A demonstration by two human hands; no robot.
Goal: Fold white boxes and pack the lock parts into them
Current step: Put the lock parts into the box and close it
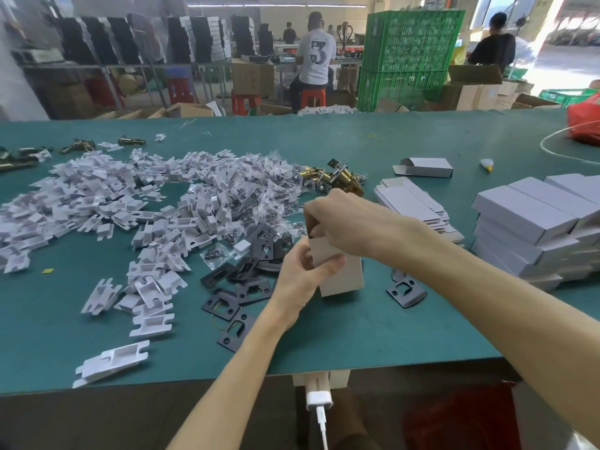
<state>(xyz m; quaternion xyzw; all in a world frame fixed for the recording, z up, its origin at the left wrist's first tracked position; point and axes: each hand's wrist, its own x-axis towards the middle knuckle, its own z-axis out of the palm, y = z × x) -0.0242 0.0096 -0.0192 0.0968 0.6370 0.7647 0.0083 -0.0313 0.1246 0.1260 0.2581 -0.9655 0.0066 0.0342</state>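
A white box (344, 280) stands upright on the green table (324, 339) in front of me, its top flap open. My left hand (302, 274) grips the box's upper left side. My right hand (344, 219) is curled over the open top, fingers at the opening; what it holds is hidden. Black strike plates (240, 293) lie scattered left of the box, and one more black plate (406, 292) lies to its right. Brass latch bodies (341, 180) sit just behind my right hand.
A wide heap of white plastic inserts (97, 203) and bagged screws (259, 190) covers the table's left half. Flat box blanks (412, 203) and a stack of folded boxes (532, 225) sit at the right. Beyond the table people work among green crates (409, 56).
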